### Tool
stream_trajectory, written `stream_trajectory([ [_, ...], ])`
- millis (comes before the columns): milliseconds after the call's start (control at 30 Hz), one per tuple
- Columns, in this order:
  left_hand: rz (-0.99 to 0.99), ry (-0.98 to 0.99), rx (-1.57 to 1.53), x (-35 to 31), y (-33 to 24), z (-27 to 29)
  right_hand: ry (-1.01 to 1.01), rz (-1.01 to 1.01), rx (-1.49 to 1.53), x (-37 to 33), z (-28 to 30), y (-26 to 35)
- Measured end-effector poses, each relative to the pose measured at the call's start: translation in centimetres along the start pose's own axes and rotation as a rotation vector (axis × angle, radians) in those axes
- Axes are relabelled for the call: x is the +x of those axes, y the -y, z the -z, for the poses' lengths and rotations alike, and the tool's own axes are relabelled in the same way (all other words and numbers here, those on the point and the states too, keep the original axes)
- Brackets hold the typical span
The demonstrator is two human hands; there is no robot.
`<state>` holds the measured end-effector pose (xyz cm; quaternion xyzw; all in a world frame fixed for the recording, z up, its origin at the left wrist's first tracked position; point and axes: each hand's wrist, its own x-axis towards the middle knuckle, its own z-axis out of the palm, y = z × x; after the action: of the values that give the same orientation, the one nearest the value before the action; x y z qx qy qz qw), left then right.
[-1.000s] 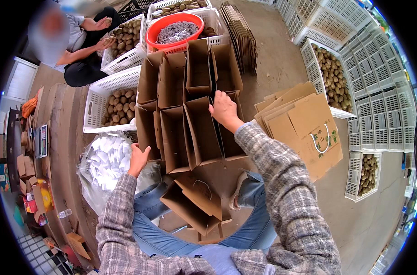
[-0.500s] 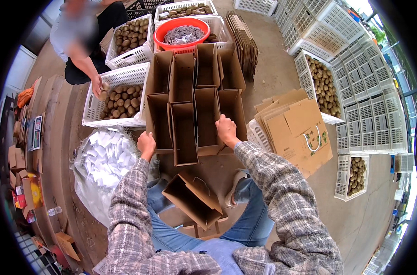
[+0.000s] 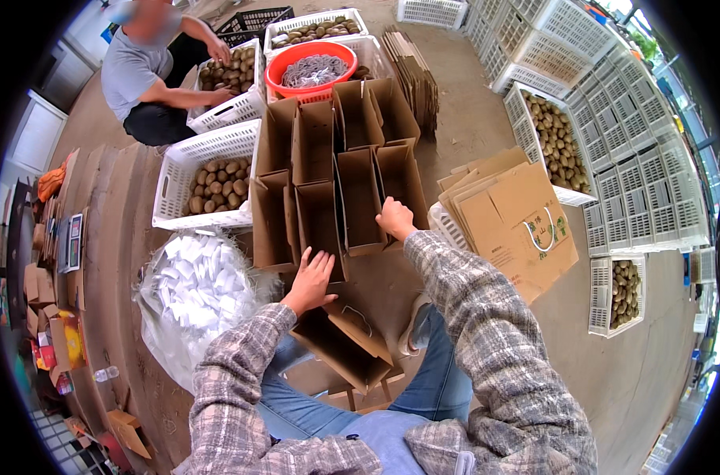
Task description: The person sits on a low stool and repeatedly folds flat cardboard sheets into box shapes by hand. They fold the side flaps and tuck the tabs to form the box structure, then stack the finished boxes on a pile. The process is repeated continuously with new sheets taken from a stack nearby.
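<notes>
Several open-topped brown cardboard boxes [image 3: 320,214] stand packed together in two rows in front of me. My right hand [image 3: 396,218] is closed on the near edge of the right front box [image 3: 401,178]. Fingers spread, my left hand [image 3: 312,282] reaches to the near side of the front box that juts toward me; whether it presses on the cardboard I cannot tell. Just below that hand, between my legs, another open box [image 3: 360,336] lies tilted, with a thin cord handle at its top.
Left are a sack of white packets [image 3: 193,273] and a white crate [image 3: 174,178] of kiwifruit. A person [image 3: 138,79] reaches into another crate. Behind the boxes sits a red basin [image 3: 308,87] of grey cords. Flattened cardboard [image 3: 510,222] and stacked crates [image 3: 641,158] stand right.
My left hand has let go of the boxes' left side and moved right and nearer, opening. My right hand stays put. The other person's hand has left the near crate for the farther one.
</notes>
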<state>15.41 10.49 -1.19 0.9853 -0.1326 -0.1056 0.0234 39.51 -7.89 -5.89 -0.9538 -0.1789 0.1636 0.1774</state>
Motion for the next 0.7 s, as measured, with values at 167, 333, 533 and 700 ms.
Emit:
stream_trajectory([
  [167, 0.001, -0.061, -0.068, 2.2, 1.1, -7.0, -0.031, -0.001, 0.130, -0.5, -1.0, -2.3],
  [333, 0.052, -0.127, -0.025, 3.1, 2.0, -7.1, -0.163, 0.039, 0.155, -0.2, -0.5, -1.8],
  [533, 0.138, -0.129, -0.047, 4.9, 1.9, -6.8, -0.149, 0.036, 0.113, -0.6, -2.2, -2.9],
  [700, 0.245, -0.154, -0.108, 4.3, 1.5, -8.8, 0.008, 0.035, 0.050, -1.3, -1.0, -1.6],
])
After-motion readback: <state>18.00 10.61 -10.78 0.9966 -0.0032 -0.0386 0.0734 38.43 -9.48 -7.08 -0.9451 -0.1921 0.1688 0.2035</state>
